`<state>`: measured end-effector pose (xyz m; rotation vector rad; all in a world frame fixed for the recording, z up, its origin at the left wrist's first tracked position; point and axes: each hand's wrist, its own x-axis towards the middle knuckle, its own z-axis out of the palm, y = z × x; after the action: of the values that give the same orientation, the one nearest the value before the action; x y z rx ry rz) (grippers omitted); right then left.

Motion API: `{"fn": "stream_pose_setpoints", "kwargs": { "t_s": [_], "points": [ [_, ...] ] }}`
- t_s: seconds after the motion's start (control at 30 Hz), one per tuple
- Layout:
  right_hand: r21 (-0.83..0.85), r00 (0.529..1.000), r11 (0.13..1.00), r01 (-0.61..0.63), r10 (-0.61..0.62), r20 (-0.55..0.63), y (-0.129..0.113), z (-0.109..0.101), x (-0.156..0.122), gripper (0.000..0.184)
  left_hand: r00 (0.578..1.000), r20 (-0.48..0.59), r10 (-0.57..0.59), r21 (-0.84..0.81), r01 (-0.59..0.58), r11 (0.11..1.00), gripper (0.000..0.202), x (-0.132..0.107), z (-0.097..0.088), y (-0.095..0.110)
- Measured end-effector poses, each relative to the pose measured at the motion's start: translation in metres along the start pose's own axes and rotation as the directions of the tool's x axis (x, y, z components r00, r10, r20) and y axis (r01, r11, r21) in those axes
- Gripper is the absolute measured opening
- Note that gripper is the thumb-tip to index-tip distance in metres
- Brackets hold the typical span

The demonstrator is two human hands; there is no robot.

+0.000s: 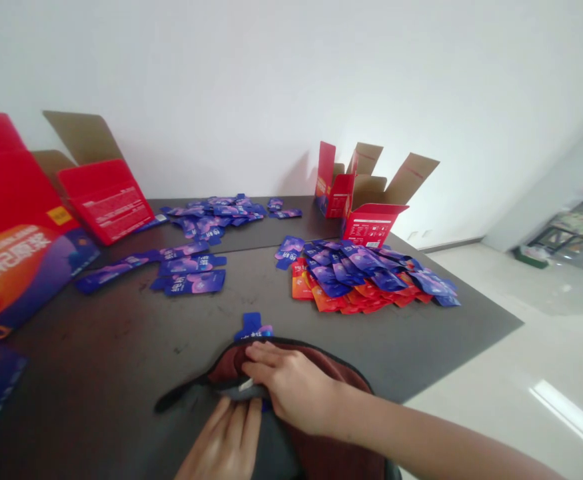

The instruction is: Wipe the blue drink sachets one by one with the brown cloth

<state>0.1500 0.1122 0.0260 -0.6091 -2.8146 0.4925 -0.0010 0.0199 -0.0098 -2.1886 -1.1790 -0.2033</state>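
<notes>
A brown cloth with black edging and a loose dark strap lies bunched at the table's front edge. On its upper part my right hand is closed, fingers curled over a fold near a small white tag. My left hand is just below, palm down, its fingers stretched out and their tips touching the fold's grey underside. Its thumb is hidden. A blue sachet sticks out from behind the cloth's far edge, mostly covered. A bit of blue also shows under my right hand.
Blue and orange sachets are heaped at right. More blue sachets lie left of centre, with another blue pile at the back. Open red cartons stand at back right; other red cartons are at left. A white wall rises behind.
</notes>
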Motion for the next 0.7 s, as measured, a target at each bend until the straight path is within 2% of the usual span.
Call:
{"fn": "stream_pose_setpoints", "kwargs": {
  "t_s": [0.2,0.33,0.43,0.53,0.6,0.7],
  "points": [
    [-0.022,1.000,0.999,-0.023,0.023,-0.015,0.018,0.003,0.027,0.035,0.997,-0.076,-0.002,-0.025,0.000,1.000,0.045,0.002,0.000,-0.006],
    [-0.070,0.996,0.994,-0.080,0.077,-0.045,0.045,0.000,0.062,0.028,0.991,-0.080,-0.107,-0.133,0.096,0.986,0.051,0.002,0.002,-0.005],
    [-0.069,0.987,0.990,-0.123,0.114,-0.117,0.051,-0.014,0.074,0.028,0.986,-0.063,-0.155,-0.182,0.141,0.973,0.051,0.000,0.001,-0.005],
    [-0.027,0.962,0.992,-0.125,0.115,-0.249,0.031,-0.032,0.055,0.032,0.992,-0.031,-0.124,-0.213,0.115,0.970,0.054,0.000,-0.003,-0.008],
    [0.009,0.958,0.996,-0.085,0.084,-0.273,0.010,-0.036,0.031,0.035,0.990,-0.053,-0.128,-0.220,0.113,0.969,0.054,0.001,-0.006,-0.009],
    [-0.006,0.996,0.999,-0.050,0.050,-0.070,-0.015,-0.027,0.001,0.044,0.984,-0.068,-0.165,-0.217,0.147,0.965,0.051,0.002,-0.008,-0.006]
  ]
}}
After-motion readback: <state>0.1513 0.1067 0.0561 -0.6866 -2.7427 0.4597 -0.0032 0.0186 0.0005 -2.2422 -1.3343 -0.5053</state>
